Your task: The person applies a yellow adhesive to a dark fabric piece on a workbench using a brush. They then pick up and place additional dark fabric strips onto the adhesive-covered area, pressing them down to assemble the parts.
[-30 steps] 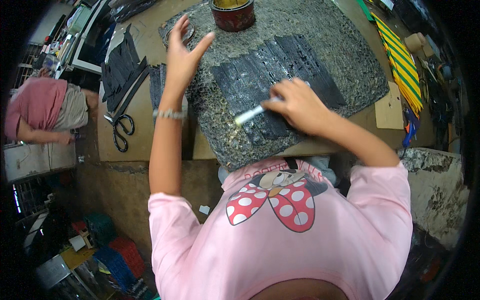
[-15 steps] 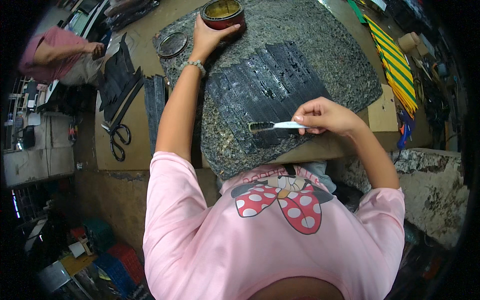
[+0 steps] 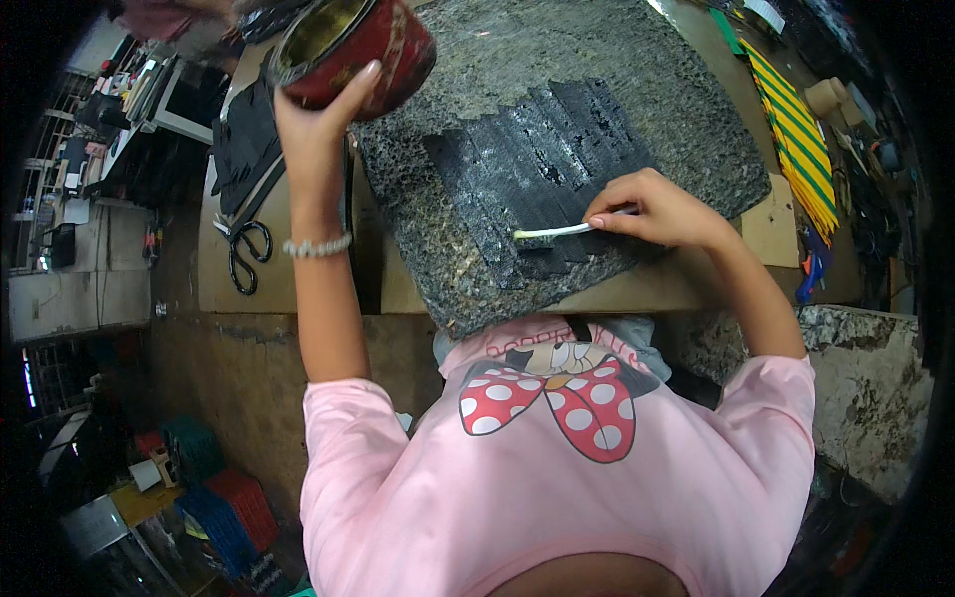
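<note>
A red tin can (image 3: 390, 62) with a grimy rim and yellowish inside is gripped in my left hand (image 3: 316, 134), raised and tilted toward the left. My right hand (image 3: 652, 211) pinches the white handle of a toothbrush (image 3: 559, 232), its head pointing left. The brush head is over the lower part of a row of black strips (image 3: 537, 139), bristles downward; I cannot tell whether they touch. These strips lie side by side, with wet, shiny patches, on a rough grey stone slab (image 3: 696, 129).
Black-handled scissors (image 3: 244, 249) and black cut pieces (image 3: 244, 149) lie on the table at left. Yellow-and-green striped strips (image 3: 791, 129), a tan roll (image 3: 824, 97) and a blue-handled tool (image 3: 814, 274) are at right. Part of another person (image 3: 164, 18) shows at upper left.
My left hand has lifted the can off the slab, bringing it left and closer and tilting it. The toothbrush has turned its bristles downward and shifted slightly right. The view has shifted a little.
</note>
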### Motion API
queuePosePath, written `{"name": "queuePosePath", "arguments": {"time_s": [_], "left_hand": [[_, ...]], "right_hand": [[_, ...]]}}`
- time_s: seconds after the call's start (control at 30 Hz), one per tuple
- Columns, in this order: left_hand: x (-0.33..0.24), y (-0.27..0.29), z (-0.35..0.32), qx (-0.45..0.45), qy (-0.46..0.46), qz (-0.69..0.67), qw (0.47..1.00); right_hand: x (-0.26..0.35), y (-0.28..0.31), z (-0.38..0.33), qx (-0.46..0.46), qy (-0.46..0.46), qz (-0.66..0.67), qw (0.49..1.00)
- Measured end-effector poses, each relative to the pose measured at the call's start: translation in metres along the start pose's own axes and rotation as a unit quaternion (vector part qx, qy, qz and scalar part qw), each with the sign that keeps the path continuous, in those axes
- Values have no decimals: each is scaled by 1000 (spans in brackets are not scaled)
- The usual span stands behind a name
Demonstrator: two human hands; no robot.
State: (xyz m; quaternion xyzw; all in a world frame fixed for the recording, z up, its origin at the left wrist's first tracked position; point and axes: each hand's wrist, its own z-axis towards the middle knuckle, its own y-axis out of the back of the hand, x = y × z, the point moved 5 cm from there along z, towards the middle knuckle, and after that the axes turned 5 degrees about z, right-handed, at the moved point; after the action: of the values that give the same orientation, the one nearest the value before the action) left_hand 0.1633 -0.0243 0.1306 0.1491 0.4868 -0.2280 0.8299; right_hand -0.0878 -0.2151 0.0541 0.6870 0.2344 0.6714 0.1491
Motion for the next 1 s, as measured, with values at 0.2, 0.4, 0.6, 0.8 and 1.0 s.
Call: {"name": "queuePosePath", "arguments": {"time_s": [0.2, 0.4, 0.6, 0.8, 1.0], "left_hand": [[-7, 47, -72, -76, 75, 47, 993], [-3, 74, -114, -105, 117, 75, 985], [-2, 63, -136, -110, 130, 79, 982], [0, 22, -136, -15, 69, 133, 989], [-16, -19, -146, 5, -62, 311, 948]], "right_hand": [[-9, 10, 44, -16, 54, -156, 986], [-2, 1, 45, -128, 185, -375, 899], [16, -34, -28, -90, 95, -348, 928], [56, -2, -32, -98, 32, 0, 995], [125, -17, 21, -231, 144, -304, 913]]}}
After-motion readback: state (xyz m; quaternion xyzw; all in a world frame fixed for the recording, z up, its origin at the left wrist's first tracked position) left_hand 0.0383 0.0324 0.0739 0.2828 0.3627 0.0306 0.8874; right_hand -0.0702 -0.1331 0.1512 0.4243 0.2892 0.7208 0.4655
